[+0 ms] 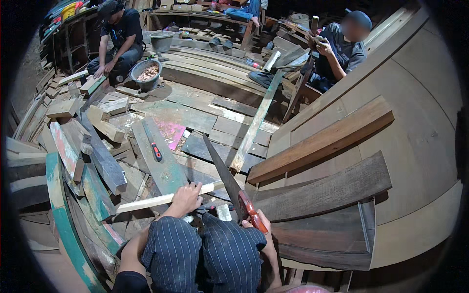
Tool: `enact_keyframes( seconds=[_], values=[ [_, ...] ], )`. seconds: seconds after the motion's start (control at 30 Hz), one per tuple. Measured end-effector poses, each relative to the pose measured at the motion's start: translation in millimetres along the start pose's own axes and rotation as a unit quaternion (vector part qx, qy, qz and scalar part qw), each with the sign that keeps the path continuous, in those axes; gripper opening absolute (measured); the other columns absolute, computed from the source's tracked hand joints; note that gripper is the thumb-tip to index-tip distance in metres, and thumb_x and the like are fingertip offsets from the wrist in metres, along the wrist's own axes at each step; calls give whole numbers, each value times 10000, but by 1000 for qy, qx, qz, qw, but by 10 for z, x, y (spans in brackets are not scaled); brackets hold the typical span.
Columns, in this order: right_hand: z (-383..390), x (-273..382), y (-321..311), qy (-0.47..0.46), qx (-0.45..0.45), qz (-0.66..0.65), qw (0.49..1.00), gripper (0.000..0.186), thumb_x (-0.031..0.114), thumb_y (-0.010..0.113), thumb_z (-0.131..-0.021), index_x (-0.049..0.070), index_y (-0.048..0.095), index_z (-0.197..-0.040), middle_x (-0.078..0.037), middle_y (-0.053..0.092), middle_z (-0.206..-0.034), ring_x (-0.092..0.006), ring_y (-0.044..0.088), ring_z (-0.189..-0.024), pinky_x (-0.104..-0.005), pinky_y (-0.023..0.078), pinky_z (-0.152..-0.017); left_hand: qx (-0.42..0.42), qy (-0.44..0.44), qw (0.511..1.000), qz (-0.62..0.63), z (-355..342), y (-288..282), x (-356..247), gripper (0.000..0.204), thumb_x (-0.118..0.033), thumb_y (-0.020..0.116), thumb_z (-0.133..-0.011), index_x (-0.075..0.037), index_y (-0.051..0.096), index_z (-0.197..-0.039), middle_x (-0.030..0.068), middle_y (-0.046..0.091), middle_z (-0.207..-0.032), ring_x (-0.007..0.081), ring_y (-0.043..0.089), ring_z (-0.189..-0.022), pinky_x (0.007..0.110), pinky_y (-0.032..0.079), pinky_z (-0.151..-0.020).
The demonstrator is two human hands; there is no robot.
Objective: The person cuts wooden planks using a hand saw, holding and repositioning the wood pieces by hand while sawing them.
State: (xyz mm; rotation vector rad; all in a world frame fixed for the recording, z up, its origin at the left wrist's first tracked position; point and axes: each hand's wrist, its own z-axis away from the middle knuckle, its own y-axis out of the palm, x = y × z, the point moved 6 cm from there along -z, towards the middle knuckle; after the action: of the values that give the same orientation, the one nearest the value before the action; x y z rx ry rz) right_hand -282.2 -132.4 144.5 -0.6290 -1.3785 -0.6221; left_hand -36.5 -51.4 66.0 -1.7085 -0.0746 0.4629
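Gripping the handsaw (227, 175) by its red-brown handle, the right hand (266, 222) was closed beside the right knee, blade pointing up and away. The left hand (187, 199) lay over the pale strip (146, 203), fingers bent, apparently clamping it. The strip slanted in front of the knees, its near end low on the left, its far end up by the blade. Could not tell whether the teeth touched the wood or passed above it.

Progress, as judged: sawing was set up, not finished. The strip looked like one length along its visible part; no kerf could be made out, and the blade hid the far end. A pale block (223, 213) lay just below; whether an offcut, unclear. What was left, on this reading: the cut itself, at or near the far end.

Farther out: a red-and-black-handled tool (155, 151) on a greenish board (165, 168), a pink sheet (170, 133) beyond. To the right, a brown beam (322, 139) and a dark plank (322, 188), both apart from the strip. Farther off, a bucket (146, 74) held shavings, so woodwork of some kind had been done nearby. A co-worker at upper left (124, 39) bent over a timber; another sat at upper right (337, 53).
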Motion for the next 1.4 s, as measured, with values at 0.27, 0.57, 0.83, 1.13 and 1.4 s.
enact_keyframes(
  seconds=[0.27,0.57,0.83,1.13,1.4],
  values=[
    [25,64,-89,-6,-14,17,1000,199,103,711,-882,41,525,-918,23,497,-746,-49,464,-675,-231,400,-619,12,3,999,30,-100,47,-130,482,-241,619,-816,-18,503,-1228,194,618,-954,377,659,-847,486,529,-738],
    [-9,-10,15,14,1,-21,1000,202,97,712,-877,41,522,-912,20,498,-746,-48,462,-672,-228,394,-617,2,-12,1000,11,27,-2,23,477,-255,617,-823,-9,510,-1218,203,624,-952,383,659,-851,495,527,-724],
    [24,43,3,5,-9,-15,1000,196,93,706,-880,46,519,-910,17,497,-737,-52,463,-673,-231,391,-614,26,-16,999,12,-24,7,-32,582,-395,682,-827,4,524,-1220,204,635,-994,373,659,-901,458,552,-749],
    [14,54,-19,3,-9,11,1000,194,90,703,-879,47,515,-899,17,503,-742,-51,466,-678,-233,397,-620,7,-6,1000,15,-56,82,3,573,-373,681,-817,-11,519,-1230,194,624,-976,380,654,-875,478,531,-739],
    [17,21,-18,9,-21,3,1000,199,108,722,-868,51,533,-894,24,515,-735,-39,461,-668,-225,394,-601,-5,-4,1000,-10,-2,52,-13,518,-370,692,-845,-44,529,-1215,164,645,-960,339,677,-872,443,553,-746]
  ],
)
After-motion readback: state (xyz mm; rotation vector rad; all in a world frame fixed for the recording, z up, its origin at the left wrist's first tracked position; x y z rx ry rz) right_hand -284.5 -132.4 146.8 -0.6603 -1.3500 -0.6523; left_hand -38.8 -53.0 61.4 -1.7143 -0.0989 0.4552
